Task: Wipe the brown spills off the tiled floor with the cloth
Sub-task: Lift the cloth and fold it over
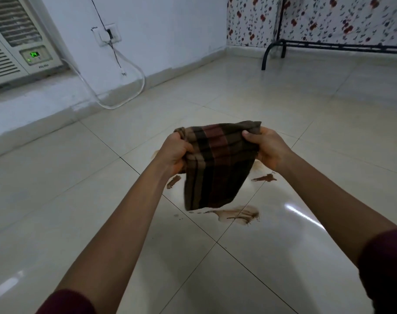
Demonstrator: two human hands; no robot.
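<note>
A dark brown and maroon checked cloth (pixel 218 164) hangs in the air above the floor, held at its top by both hands. My left hand (pixel 173 152) grips its bunched left corner. My right hand (pixel 266 147) pinches its right corner with the thumb on top. Brown spills mark the glossy cream tiled floor (pixel 306 123) under and around the cloth: a wide smear (pixel 238 214) just below its lower edge, a streak (pixel 265 177) on the right, and a short streak (pixel 173 181) on the left. The cloth hides part of the spill area.
A window air conditioner (pixel 16 41) sits on a ledge at the back left, with a white cable (pixel 129 91) looping down near the wall. A black metal frame (pixel 274 48) stands at the back right before a floral curtain (pixel 329 19).
</note>
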